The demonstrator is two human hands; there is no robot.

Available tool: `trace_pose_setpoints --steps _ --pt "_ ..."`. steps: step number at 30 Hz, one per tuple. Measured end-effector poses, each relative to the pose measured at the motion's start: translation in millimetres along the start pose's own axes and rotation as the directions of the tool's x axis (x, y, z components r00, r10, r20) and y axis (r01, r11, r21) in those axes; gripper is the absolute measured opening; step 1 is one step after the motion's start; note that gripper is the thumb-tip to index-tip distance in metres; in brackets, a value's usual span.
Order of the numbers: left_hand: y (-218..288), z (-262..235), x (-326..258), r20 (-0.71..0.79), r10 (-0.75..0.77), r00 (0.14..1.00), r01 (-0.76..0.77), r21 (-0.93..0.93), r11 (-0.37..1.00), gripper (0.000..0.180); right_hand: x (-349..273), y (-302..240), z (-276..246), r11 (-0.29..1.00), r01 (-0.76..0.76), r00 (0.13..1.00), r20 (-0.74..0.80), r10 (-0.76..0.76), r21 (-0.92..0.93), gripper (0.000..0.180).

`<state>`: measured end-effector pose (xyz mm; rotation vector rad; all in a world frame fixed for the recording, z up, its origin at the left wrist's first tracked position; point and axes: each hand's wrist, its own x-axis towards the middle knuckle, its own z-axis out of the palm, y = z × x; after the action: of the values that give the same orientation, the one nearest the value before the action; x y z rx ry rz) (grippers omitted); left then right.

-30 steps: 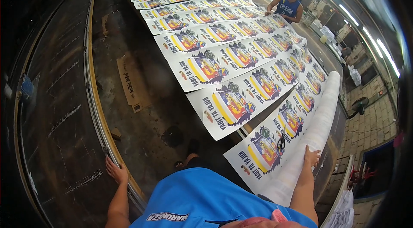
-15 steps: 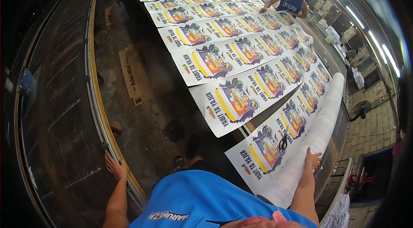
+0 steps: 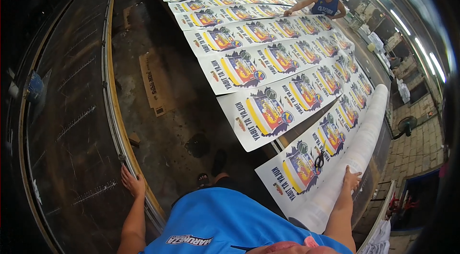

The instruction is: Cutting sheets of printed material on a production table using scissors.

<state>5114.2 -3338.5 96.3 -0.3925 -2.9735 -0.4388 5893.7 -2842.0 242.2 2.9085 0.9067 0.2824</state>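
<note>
My left hand (image 3: 133, 182) lies on the edge of the dark table at the left, fingers outstretched and holding nothing. My right hand (image 3: 353, 179) rests on a thick white roll (image 3: 366, 141) of sheet material, fingers spread over its outer side. The roll lies along the right side of a printed sheet (image 3: 282, 170) with colourful repeated designs. Black-handled scissors (image 3: 319, 160) lie on that sheet beside the roll, left of my right hand.
Several printed sheets (image 3: 230, 105) cover the long table ahead. Across it, a person in a blue sleeveless top (image 3: 325, 7) reaches over the sheets. Flattened cardboard (image 3: 152, 84) lies on the floor between the tables. A fan (image 3: 407, 124) stands by the brick wall at right.
The view has shifted slightly, so the scene sits a little further right. The other person's reaching hand has moved left over the sheets. My hands keep their places on the table edge and the roll.
</note>
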Motion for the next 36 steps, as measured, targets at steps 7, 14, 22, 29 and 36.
trace_pose_setpoints --steps 7,14,22,29,36 --pt "-5 3 -1 0.005 0.002 1.000 -0.002 -0.001 1.000 0.081 0 -2 3 1.000 0.013 1.000 -0.008 -0.013 0.002 0.109" --pt "-1 2 1 -0.008 0.017 1.000 -0.017 0.005 1.000 0.081 -1 -3 3 1.000 0.002 1.000 -0.020 -0.002 0.009 0.109" --pt "-4 7 -5 -0.017 0.001 1.000 -0.001 0.017 1.000 0.081 -1 -3 6 1.000 0.008 1.000 -0.010 -0.008 0.014 0.108" --pt "-1 0 -2 -0.003 -0.003 1.000 0.003 -0.002 1.000 0.081 6 -2 9 1.000 0.002 1.000 -0.022 -0.001 0.008 0.109" --pt "5 -8 12 0.007 -0.008 1.000 0.008 0.004 1.000 0.080 -1 -10 -6 1.000 0.002 1.000 -0.002 -0.002 0.001 0.109"
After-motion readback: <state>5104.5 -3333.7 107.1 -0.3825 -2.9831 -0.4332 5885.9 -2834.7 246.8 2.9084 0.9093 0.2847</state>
